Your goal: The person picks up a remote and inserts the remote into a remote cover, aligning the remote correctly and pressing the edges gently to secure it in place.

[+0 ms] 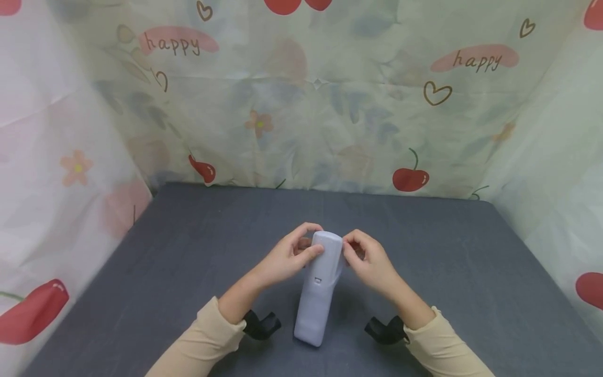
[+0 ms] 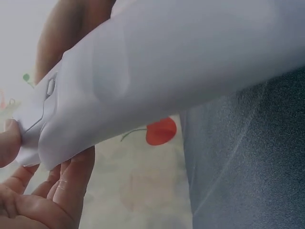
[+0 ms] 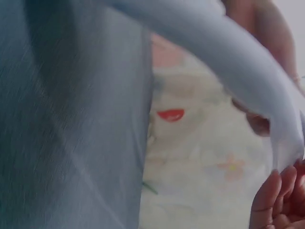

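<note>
A long pale-white plastic device (image 1: 314,303) with rounded edges and a small square latch mark leans upright over the dark table, its lower end at the surface. My left hand (image 1: 287,259) holds its upper end, thumb across the front face and fingers round the back. On the other side, the thumb and forefinger of my right hand (image 1: 372,262) pinch at its upper right edge. The left wrist view shows a seam and the latch on the device (image 2: 157,71), near the left thumb (image 2: 8,143). In the right wrist view the right fingertips (image 3: 267,193) meet its narrow end.
The dark grey table (image 1: 226,220) spreads out around the hands. A patterned cloth (image 1: 311,131) hangs behind it and along both sides. Black straps (image 1: 261,324) stick out below both wrists, close beside the device's lower part.
</note>
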`<control>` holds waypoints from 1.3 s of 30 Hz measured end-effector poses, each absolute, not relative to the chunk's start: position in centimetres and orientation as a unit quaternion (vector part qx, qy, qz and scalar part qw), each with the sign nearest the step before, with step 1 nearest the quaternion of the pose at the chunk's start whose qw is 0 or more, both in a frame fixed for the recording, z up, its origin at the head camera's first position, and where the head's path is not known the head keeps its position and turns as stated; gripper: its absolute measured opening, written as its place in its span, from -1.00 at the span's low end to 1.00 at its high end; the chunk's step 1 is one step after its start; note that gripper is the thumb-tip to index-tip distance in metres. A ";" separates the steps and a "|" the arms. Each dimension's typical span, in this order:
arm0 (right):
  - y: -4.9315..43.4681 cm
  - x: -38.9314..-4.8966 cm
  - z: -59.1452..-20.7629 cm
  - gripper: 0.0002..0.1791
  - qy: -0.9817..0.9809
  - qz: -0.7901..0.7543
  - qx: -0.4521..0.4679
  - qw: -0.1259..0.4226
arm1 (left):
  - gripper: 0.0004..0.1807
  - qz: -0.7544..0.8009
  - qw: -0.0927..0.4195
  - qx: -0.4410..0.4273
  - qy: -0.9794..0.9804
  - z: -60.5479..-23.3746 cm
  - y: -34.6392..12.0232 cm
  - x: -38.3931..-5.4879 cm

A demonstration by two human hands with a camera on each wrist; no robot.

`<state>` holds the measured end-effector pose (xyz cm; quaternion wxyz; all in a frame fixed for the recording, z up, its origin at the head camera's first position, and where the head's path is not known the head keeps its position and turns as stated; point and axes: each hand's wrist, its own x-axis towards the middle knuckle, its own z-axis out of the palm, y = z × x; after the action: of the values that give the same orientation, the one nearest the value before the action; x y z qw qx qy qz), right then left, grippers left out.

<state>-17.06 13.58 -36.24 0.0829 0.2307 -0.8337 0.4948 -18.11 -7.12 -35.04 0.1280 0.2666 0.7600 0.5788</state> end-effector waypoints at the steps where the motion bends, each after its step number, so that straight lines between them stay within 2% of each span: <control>1: 13.6 -17.0 -36.1 -0.88 -0.830 0.514 0.211 0.055 | -0.61 0.576 0.127 0.268 0.762 -35.0 -7.1 -18.1; 4: 13.8 -16.8 -35.4 -0.77 -0.806 0.568 0.163 -0.030 | -0.60 0.567 0.121 0.270 0.768 -35.0 -7.0 -18.1; 8: 14.0 -16.6 -34.7 -0.77 -0.751 0.635 0.134 -0.122 | -0.59 0.554 0.109 0.270 0.780 -34.8 -6.9 -18.0; 11: 14.1 -16.5 -34.2 -0.74 -0.702 0.678 0.138 -0.166 | -0.60 0.544 0.099 0.271 0.788 -34.5 -6.8 -17.9; 14: 14.3 -16.3 -33.8 -0.68 -0.660 0.712 0.149 -0.188 | -0.60 0.532 0.092 0.274 0.795 -34.3 -6.8 -17.9; 18: 14.4 -16.1 -33.2 -0.66 -0.633 0.736 0.149 -0.190 | -0.61 0.517 0.083 0.278 0.805 -34.3 -6.5 -17.7; 25: 14.2 -16.3 -32.4 -0.66 -0.643 0.741 0.100 -0.166 | -0.60 0.500 0.072 0.272 0.819 -34.1 -6.0 -17.2; 33: 14.0 -16.2 -31.9 -0.68 -0.667 0.726 0.088 -0.145 | -0.61 0.471 0.049 0.278 0.836 -34.0 -5.8 -16.7; 39: 13.8 -15.9 -31.9 -0.77 -0.718 0.684 0.088 -0.093 | -0.60 0.457 0.023 0.272 0.847 -34.1 -5.4 -16.6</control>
<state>-15.92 13.83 -31.86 -0.0930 0.0881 -0.7182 0.6839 -16.63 -5.41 -34.07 0.0227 0.2720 0.8466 0.4570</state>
